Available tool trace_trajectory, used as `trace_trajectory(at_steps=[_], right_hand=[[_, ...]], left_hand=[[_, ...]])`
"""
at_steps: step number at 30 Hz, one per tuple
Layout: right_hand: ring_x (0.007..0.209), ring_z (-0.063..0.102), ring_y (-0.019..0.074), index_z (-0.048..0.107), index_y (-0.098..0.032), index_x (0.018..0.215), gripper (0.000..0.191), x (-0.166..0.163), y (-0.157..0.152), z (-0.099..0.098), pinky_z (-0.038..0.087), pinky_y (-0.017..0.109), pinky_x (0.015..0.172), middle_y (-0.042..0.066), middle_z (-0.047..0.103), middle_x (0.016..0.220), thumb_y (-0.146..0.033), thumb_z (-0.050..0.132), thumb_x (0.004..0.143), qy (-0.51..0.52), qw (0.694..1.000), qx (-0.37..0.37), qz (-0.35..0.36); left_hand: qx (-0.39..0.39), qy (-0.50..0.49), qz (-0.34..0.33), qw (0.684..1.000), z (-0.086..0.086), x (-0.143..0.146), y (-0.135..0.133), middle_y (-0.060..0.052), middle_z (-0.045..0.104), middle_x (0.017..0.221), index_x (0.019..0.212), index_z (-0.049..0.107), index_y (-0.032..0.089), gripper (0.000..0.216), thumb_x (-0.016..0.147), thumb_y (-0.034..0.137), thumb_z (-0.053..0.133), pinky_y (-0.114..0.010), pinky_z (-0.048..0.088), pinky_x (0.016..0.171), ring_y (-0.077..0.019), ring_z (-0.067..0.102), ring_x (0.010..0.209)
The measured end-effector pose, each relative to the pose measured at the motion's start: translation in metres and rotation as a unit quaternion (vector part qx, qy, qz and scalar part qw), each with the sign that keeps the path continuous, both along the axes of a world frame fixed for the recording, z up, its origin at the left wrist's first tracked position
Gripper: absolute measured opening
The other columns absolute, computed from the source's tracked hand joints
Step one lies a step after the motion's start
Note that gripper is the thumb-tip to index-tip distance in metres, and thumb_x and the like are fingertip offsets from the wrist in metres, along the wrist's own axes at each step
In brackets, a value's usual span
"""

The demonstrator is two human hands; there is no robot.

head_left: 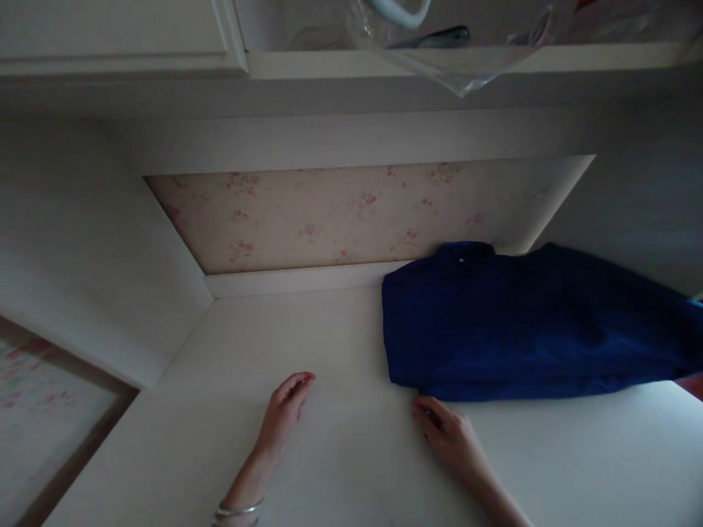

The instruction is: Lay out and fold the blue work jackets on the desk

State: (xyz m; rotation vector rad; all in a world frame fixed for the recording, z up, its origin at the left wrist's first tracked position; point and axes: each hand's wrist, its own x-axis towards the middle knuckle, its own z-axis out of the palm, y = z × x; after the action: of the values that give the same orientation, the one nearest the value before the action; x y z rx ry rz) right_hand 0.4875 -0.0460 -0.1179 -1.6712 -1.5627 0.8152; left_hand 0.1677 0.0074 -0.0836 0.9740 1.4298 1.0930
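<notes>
While the blue garment [494, 329] lies lengthwise left-to-right on the white counter [181, 446], beyond both hands, the right hand [447, 435] is nearer, curled by its near-left corner, pinch unclear to me; left hand [283, 410] apart, empty, half-curled.

a matt cloth garment [527, 329], a smooth tabletop [346, 468] with a soft sheen, a shiny metal bracelet [239, 509], a glossy clear plastic bag [461, 77], matt papery wall covering [307, 212].

1 clear bag [461, 79] overhangs the high far shelf [307, 66], right of a white door [110, 29]; floral wallpaper [329, 212] shows beyond the counter [346, 454].
</notes>
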Motion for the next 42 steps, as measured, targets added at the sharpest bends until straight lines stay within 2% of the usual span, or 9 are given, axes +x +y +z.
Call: trace_trajectory(at_steps=[4,11,15,19,30,42], right_hand=[[0.062,0.060,0.0182,0.072,-0.020,0.094,0.038,-0.003,0.002,0.002,0.044,0.027,0.059,0.004,0.069,0.072,-0.052,0.051,0.090,-0.016,1.000,0.012,0.002],[0.053,0.057,0.0175,0.073,-0.018,0.093,0.041,-0.001,0.005,0.010,0.042,0.027,0.052,0.002,0.063,0.057,-0.053,0.052,0.087,0.009,1.000,-0.028,-0.006],[0.054,0.058,0.0173,0.072,-0.018,0.094,0.042,0.002,0.006,0.009,0.042,0.027,0.052,0.002,0.063,0.059,-0.054,0.052,0.086,0.023,0.999,-0.040,-0.005],[0.055,0.057,0.0169,0.071,-0.018,0.097,0.043,0.004,0.006,0.005,0.041,0.026,0.053,0.001,0.062,0.059,-0.055,0.051,0.088,0.027,0.998,-0.053,0.001],[0.054,0.055,0.0165,0.071,-0.017,0.097,0.045,0.004,0.006,0.005,0.040,0.026,0.052,0.001,0.060,0.059,-0.055,0.052,0.086,0.039,0.998,-0.058,0.001],[0.054,0.055,0.0161,0.071,-0.018,0.096,0.043,0.003,0.006,0.007,0.039,0.026,0.052,0.001,0.061,0.060,-0.055,0.052,0.087,0.044,0.997,-0.058,-0.002]], left_hand=[[-0.007,-0.015,-0.003,1.000,0.003,-0.001,0.000,0.007,0.038,0.058,0.096,0.070,0.019,0.045,0.070,0.056,0.072,-0.022,0.019,0.049,-0.0089,0.028,0.054],[-0.010,-0.038,-0.001,0.999,0.000,-0.004,0.007,0.008,0.036,0.057,0.095,0.069,0.018,0.049,0.066,0.057,0.074,-0.023,0.016,0.047,-0.0085,0.025,0.053],[-0.010,-0.039,0.000,0.999,-0.003,-0.006,0.007,0.008,0.038,0.059,0.097,0.069,0.018,0.049,0.067,0.057,0.074,-0.023,0.016,0.048,-0.0086,0.026,0.054],[-0.008,-0.037,-0.004,0.999,-0.003,-0.007,0.007,0.008,0.033,0.057,0.097,0.068,0.019,0.048,0.069,0.057,0.072,-0.023,0.016,0.048,-0.0087,0.024,0.053],[-0.006,-0.019,-0.005,1.000,-0.003,-0.006,0.007,0.007,0.040,0.058,0.097,0.068,0.019,0.044,0.071,0.055,0.071,-0.023,0.018,0.048,-0.0096,0.029,0.054],[-0.010,-0.024,-0.003,1.000,-0.001,-0.005,0.006,0.007,0.040,0.060,0.096,0.069,0.020,0.044,0.070,0.055,0.073,-0.022,0.017,0.048,-0.0088,0.027,0.054]])
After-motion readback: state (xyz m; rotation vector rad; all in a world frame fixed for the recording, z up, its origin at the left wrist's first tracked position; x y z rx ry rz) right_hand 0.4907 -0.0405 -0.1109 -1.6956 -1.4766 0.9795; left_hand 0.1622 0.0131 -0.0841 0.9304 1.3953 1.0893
